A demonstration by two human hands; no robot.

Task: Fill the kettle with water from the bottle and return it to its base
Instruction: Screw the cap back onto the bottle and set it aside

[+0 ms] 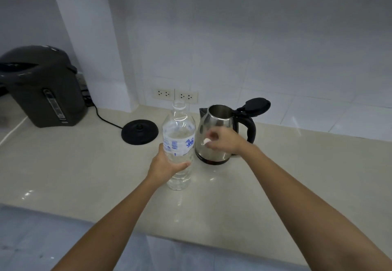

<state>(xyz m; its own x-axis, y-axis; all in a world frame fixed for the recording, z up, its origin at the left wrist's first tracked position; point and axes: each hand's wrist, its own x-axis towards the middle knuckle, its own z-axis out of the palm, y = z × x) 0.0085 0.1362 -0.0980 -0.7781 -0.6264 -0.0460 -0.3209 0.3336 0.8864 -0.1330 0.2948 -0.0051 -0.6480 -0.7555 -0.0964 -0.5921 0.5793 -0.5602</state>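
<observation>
A clear plastic water bottle (179, 135) with a blue-printed label stands upright on the counter, its mouth uncapped and water inside. My left hand (164, 164) is wrapped around its lower body. To its right stands a steel kettle (218, 120) with a black handle and its black lid (255, 106) flipped open. My right hand (226, 141) hovers in front of the kettle's body, pinching a small white bottle cap (206, 141). The round black kettle base (140, 131) lies apart on the counter, left of the kettle and behind the bottle.
A dark thermo pot (42, 86) stands at the back left, with a black cord (104, 118) running to the kettle base. Wall sockets (175, 95) sit behind the bottle. The beige counter (84, 175) ends at a front edge near me.
</observation>
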